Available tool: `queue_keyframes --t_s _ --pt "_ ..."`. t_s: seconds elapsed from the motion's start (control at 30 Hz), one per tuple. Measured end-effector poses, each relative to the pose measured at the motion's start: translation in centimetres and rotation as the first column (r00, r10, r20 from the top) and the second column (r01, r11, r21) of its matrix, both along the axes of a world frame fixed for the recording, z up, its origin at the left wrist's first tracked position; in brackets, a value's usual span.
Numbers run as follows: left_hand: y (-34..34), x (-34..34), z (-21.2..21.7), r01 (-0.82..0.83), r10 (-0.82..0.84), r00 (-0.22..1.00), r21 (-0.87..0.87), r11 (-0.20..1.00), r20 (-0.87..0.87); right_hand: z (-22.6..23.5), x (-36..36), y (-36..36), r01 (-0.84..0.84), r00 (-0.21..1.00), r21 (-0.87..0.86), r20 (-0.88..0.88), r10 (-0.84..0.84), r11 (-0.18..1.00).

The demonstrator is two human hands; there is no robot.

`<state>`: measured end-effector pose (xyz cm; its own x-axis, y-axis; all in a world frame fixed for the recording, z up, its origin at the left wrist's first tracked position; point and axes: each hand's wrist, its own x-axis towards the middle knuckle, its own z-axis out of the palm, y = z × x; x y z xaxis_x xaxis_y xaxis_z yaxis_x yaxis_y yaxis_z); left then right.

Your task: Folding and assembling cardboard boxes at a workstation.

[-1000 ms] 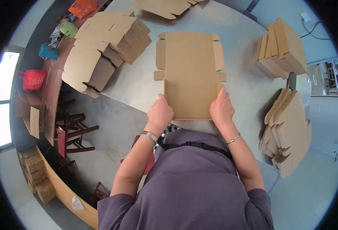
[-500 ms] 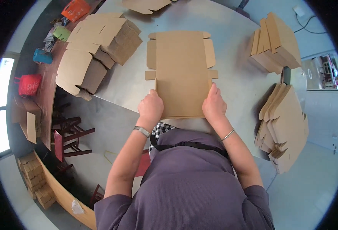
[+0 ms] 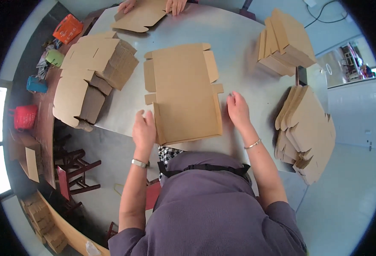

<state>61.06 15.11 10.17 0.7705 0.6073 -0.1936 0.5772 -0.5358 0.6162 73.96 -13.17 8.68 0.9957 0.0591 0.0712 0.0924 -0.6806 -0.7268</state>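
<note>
Stacks of flat cardboard [image 3: 92, 81] lie left, folded piles [image 3: 305, 128] right, on the grey table [image 3: 239, 55].

Plain brown on the flat cardboard box blank [image 3: 183, 94] and the stacked blanks [image 3: 305, 128]; pale grey on the table [image 3: 239, 55]. Purple-grey top [image 3: 209, 209], black-and-white checked cloth [image 3: 167, 153], orange bag [image 3: 67, 28], red basket [image 3: 25, 117].

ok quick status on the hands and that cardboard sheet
Left hand open, lifting the near-left side flap. Right hand open, flat on the table beside the right edge. Flat cardboard box blank lies between them. Nothing on top.
</note>
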Motion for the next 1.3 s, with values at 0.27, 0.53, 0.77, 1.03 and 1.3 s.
queue_keyframes --t_s 0.27,0.53,0.77,1.03,1.3 --pt "5.0 5.3 -4.3 0.011 -0.001 0.995 -0.099 0.995 0.095 1.8 4.1 3.4 -0.062 0.953 -0.309 -0.302 -0.036 0.949" --pt "1.9 6.3 -1.5 -0.025 0.083 0.986 -0.359 0.933 0.147 -0.6 4.9 2.7 -0.111 0.958 0.146 -0.246 0.145 0.983" --pt "-0.5 5.4 -0.3 0.421 -0.432 0.901 0.163 0.892 0.044 4.1 3.0 6.2 -0.442 0.89 -0.276 -0.248 0.381 0.853" --pt "-5.0 5.6 -1.5 0.568 -0.495 0.808 0.648 0.508 -0.32 2.9 2.3 6.2 -0.543 0.782 -0.599 -0.104 0.615 0.589" --pt "-6.4 6.1 -0.9 0.58 -0.53 0.811 0.456 0.675 -0.246 1.7 1.1 6.0 -0.52 0.748 -0.551 0.074 0.659 0.652"
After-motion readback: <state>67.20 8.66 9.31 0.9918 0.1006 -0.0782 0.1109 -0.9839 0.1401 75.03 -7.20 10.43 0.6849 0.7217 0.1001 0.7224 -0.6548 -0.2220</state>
